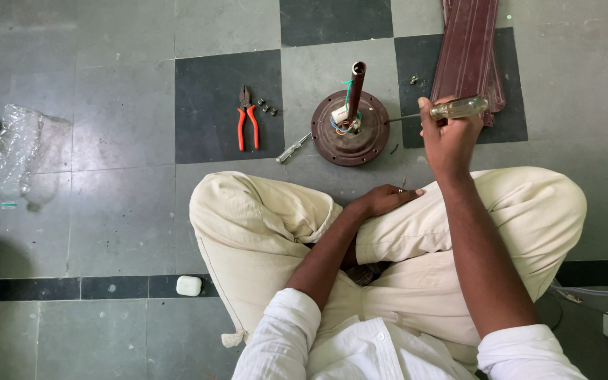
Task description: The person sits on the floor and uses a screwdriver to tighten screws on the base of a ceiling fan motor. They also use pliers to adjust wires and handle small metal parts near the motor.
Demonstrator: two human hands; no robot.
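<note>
Tiled floor, right hand (446, 137) gripping screwdriver (436, 112), fan motor (350, 130) just left, left hand (387, 198) flat on knee

Between my knees and the fan motor (350, 130) the floor is open, so my left hand (387, 199) can slide forward. My right hand (446, 137) is hemmed by the brown blades (467, 53) beyond it. Left of the motor, a small screwdriver (293, 148), pliers (248, 118) and loose screws (267, 107) block the way; farther left lies open tile.
</note>
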